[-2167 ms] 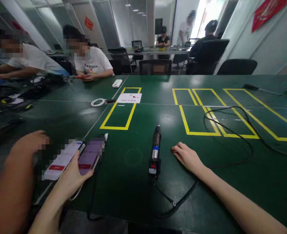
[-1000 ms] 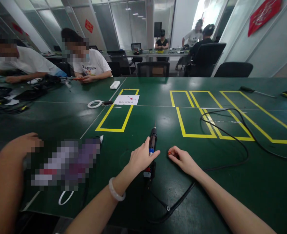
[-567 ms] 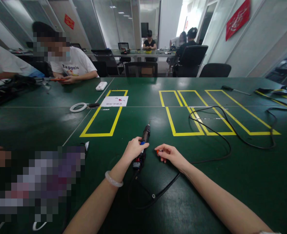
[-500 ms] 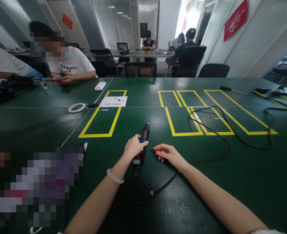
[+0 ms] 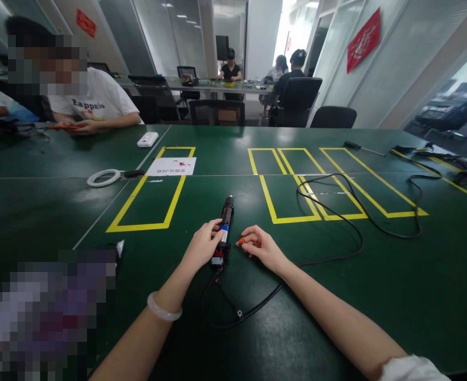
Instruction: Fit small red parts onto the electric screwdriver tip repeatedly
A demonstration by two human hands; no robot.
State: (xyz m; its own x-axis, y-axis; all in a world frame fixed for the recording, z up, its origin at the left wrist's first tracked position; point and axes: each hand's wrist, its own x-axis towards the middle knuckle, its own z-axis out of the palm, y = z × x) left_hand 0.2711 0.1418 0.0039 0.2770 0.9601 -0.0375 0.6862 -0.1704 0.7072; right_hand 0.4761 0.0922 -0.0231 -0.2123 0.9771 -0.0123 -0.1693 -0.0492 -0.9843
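A black electric screwdriver [image 5: 226, 217] with a blue band lies on the green table [image 5: 237, 338], tip pointing away from me. My left hand [image 5: 202, 247], a pale bangle on its wrist, is wrapped round the tool's rear body. Just to the right, my right hand [image 5: 262, 246] rests on the table with its fingertips pinched on a small orange-red piece [image 5: 240, 242]. The tool's black cable [image 5: 352, 233] runs from its rear, loops near me and trails off to the right.
Yellow tape rectangles [image 5: 148, 203] mark the table left and right of the tool. A white card [image 5: 171, 166], a white tape ring [image 5: 103, 177] and a white box [image 5: 147, 139] lie far left. People sit at the left side and at a far table. Blurred phones [image 5: 38, 312] lie near left.
My left hand left the phones, reached across and closed on the screwdriver. My right hand stayed beside the tool with the small piece. The view has turned to the right.
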